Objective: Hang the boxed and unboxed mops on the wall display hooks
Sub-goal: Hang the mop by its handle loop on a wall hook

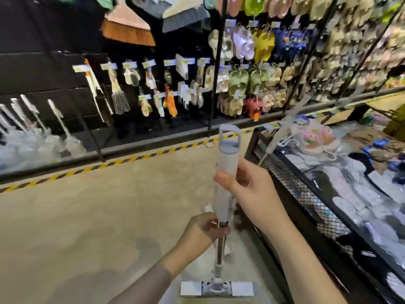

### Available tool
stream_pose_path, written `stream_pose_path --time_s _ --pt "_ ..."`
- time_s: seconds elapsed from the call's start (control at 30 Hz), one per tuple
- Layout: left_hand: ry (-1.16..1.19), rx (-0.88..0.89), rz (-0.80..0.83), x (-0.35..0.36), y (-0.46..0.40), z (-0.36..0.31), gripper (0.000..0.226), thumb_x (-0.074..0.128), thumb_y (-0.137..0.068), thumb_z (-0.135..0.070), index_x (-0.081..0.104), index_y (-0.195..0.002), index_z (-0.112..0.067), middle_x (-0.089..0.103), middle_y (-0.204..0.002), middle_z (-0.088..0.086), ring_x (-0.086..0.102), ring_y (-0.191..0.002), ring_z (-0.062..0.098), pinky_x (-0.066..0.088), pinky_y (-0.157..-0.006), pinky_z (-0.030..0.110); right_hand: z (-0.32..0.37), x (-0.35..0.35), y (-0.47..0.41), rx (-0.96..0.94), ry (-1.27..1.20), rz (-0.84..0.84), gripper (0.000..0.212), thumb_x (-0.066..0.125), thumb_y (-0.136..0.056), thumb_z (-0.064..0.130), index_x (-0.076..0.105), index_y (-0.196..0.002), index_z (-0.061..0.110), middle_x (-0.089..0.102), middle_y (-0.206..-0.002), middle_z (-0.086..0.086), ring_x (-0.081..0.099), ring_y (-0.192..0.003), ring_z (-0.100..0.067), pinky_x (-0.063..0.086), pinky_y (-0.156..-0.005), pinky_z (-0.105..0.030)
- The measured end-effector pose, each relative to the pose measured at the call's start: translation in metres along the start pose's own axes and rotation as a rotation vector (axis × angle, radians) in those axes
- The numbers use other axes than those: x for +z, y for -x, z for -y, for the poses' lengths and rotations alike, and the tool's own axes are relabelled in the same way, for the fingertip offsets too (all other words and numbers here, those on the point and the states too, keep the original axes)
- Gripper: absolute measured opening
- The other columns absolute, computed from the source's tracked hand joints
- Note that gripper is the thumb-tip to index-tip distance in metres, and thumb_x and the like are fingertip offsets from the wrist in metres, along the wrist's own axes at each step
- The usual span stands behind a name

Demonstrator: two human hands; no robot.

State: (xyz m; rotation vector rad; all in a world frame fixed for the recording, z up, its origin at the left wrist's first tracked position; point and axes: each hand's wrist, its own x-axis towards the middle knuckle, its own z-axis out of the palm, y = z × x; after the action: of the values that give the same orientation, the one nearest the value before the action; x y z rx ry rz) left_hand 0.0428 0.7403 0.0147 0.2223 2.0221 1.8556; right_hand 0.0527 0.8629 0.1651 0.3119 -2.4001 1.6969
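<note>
Head view, mop (226, 178) upright, loop end up, left hand (203, 231) and right hand (247, 185) both gripping it

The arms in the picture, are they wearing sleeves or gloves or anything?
No gloves: both the left hand and the right hand are bare. The right forearm shows no sleeve as far as the picture reaches. The left forearm looks darker and greyish from the wrist down, perhaps a thin tight sleeve or just shadow; I cannot tell. No watch, rings or bracelets are visible.

one unboxed mop (226, 172), two hands, two brooms overhead.
</note>
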Motion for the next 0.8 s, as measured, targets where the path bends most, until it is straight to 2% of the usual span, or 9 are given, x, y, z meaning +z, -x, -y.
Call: stream_pose_path --time_s 0.13,0.23,0.3,0.37,0.47,0.57,0.63,0.7,0.8 --pt "-0.019 -0.016 -0.224 -0.071 0.026 0.003 0.026 0.078 -0.07 -0.019 0.073 -0.07 -0.044 0.07 -0.07 -0.018 0.064 -0.069 0.004 0.05 -0.07 0.022 0.022 0.067 -0.033 -0.083 -0.043 0.135 0.045 0.059 -0.081 0.052 0.065 -0.087 0.008 0.066 -0.082 -0.014 0.06 -0.07 -0.019 0.042 -0.053 -0.02" --pt "-0.061 -0.003 -0.416 -0.121 0.041 0.001 0.014 0.071 -0.055 -0.047 0.069 -0.067 -0.053 0.071 -0.07 -0.02 0.068 -0.074 0.007 0.051 -0.073 0.031 0.038 0.118 -0.06 -0.092 -0.134 0.216 0.037 0.063 -0.082 0.047 0.067 -0.092 0.012 0.066 -0.085 -0.015 0.063 -0.081 -0.027 0.049 -0.065 -0.036" --pt "-0.056 0.006 -0.522 -0.154 0.049 0.0 0.013 0.069 -0.055 -0.051 0.07 -0.067 -0.049 0.071 -0.069 -0.015 0.067 -0.073 0.011 0.05 -0.071 0.034 0.048 0.15 -0.078 -0.099 -0.191 0.257 0.031 0.065 -0.079 0.048 0.067 -0.091 0.02 0.068 -0.086 -0.012 0.064 -0.082 -0.024 0.05 -0.068 -0.034" --pt "-0.036 0.01 -0.606 -0.188 0.054 -0.001 0.013 0.07 -0.056 -0.05 0.072 -0.067 -0.043 0.07 -0.068 -0.014 0.064 -0.07 0.006 0.046 -0.068 0.03 0.056 0.181 -0.097 -0.089 -0.259 0.301 0.022 0.069 -0.076 0.045 0.068 -0.089 0.027 0.069 -0.087 -0.011 0.066 -0.079 -0.015 0.052 -0.067 -0.025" --pt "-0.02 -0.011 -0.716 -0.238 0.06 -0.005 0.005 0.075 -0.062 -0.041 0.072 -0.066 -0.041 0.07 -0.069 -0.019 0.062 -0.068 0.0 0.044 -0.067 0.019 0.062 0.228 -0.127 -0.068 -0.357 0.406 0.014 0.067 -0.076 0.038 0.069 -0.088 0.03 0.073 -0.094 -0.008 0.066 -0.084 -0.009 0.053 -0.072 -0.023" --pt "-0.028 -0.01 -0.841 -0.293 0.064 -0.003 0.021 0.077 -0.073 -0.022 0.07 -0.062 -0.039 0.069 -0.066 -0.02 0.06 -0.067 -0.001 0.042 -0.064 0.013 0.067 0.28 -0.159 -0.086 -0.407 0.551 0.021 0.067 -0.078 0.04 0.07 -0.092 0.026 0.074 -0.094 -0.002 0.067 -0.086 -0.007 0.054 -0.075 -0.024" --pt "0.014 -0.014 -0.926 -0.33 0.065 -0.005 0.023 0.077 -0.074 -0.017 0.071 -0.06 -0.034 0.067 -0.063 -0.017 0.059 -0.065 0.002 0.042 -0.062 0.014 0.071 0.318 -0.183 -0.098 -0.432 0.645 0.022 0.066 -0.079 0.039 0.069 -0.095 0.024 0.073 -0.097 -0.002 0.068 -0.088 -0.01 0.055 -0.077 -0.025" --pt "0.047 -0.019 -1.004 -0.367 0.064 -0.01 0.021 0.076 -0.075 -0.013 0.071 -0.061 -0.028 0.065 -0.061 -0.015 0.057 -0.064 0.005 0.042 -0.062 0.015 0.076 0.358 -0.208 -0.105 -0.455 0.713 0.027 0.064 -0.078 0.042 0.069 -0.096 0.022 0.072 -0.099 -0.007 0.067 -0.092 -0.018 0.055 -0.08 -0.033" --pt "0.031 -0.009 -1.057 -0.42 0.062 -0.024 0.013 0.074 -0.078 -0.01 0.07 -0.066 -0.01 0.057 -0.063 -0.005 0.051 -0.064 0.007 0.038 -0.064 0.018 0.09 0.415 -0.244 -0.135 -0.51 0.777 0.031 0.064 -0.082 0.042 0.067 -0.096 0.015 0.072 -0.092 -0.005 0.069 -0.086 -0.011 0.056 -0.078 -0.03"
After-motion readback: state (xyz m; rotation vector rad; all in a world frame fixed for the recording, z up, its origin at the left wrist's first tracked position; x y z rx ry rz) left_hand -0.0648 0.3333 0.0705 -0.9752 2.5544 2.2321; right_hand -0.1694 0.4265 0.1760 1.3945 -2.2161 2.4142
